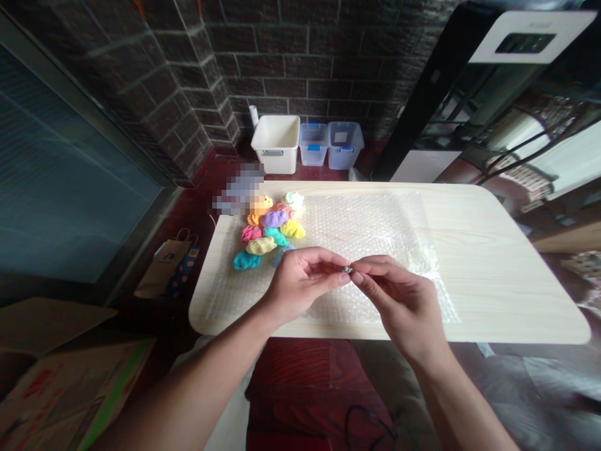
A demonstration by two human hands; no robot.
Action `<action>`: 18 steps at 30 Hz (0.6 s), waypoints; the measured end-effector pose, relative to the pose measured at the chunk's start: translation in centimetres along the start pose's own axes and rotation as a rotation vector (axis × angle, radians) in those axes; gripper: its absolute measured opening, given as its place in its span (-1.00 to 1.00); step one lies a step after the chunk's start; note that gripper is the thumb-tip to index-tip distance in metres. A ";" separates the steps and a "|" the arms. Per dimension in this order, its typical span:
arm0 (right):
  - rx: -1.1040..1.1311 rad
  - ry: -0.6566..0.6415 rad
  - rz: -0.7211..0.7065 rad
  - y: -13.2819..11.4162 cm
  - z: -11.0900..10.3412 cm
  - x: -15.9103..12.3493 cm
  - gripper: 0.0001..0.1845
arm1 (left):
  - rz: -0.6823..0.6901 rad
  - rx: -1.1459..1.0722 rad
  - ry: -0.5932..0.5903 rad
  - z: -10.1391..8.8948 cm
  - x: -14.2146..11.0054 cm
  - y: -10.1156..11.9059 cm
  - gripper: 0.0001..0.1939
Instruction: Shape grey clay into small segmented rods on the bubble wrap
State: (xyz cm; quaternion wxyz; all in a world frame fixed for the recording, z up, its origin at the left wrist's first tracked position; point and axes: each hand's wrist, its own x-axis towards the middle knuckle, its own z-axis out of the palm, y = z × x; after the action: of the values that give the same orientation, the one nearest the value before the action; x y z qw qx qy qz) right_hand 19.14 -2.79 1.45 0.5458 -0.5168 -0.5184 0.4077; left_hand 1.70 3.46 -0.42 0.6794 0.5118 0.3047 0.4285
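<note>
My left hand [303, 279] and my right hand [399, 294] meet above the near part of a pale wooden table [493, 250]. Both pinch one tiny dark object [347, 269] between their fingertips; it is too small to name. Under the hands lies a sheet of bubble wrap [366, 225]. On its far left corner sit several soft lumps of coloured clay [270, 232]: orange, purple, pink, yellow, teal, white. The closest lump, a blue one, is partly hidden behind my left hand.
On the floor beyond the table stand a white bin [276, 143] and two clear plastic boxes [332, 144] against a brick wall. Paper bags [171, 263] lean left of the table. Flattened cardboard [61, 369] lies at lower left. A dark stand with cables [469, 94] rises at right.
</note>
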 end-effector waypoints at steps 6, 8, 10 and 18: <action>0.013 -0.030 0.010 0.0 -0.1 0.1 -0.88 | 0.010 -0.027 0.003 0.0 0.1 0.0 -0.77; 0.017 -0.036 0.013 0.0 -0.1 0.0 -0.88 | 0.016 -0.031 0.004 0.0 0.1 0.0 -0.77; 0.020 -0.036 0.015 -0.1 -0.2 0.0 -0.88 | 0.019 -0.031 0.005 0.0 0.1 0.0 -0.78; 0.021 -0.029 0.073 0.1 -0.4 -0.1 -0.90 | 0.016 0.001 0.003 0.2 0.1 0.0 -0.79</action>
State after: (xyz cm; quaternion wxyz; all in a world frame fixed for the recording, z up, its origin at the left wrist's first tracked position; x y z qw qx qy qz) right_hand 19.52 -2.88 1.33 0.5284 -0.5235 -0.5029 0.4402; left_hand 1.89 3.47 -0.38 0.6753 0.5139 0.3018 0.4344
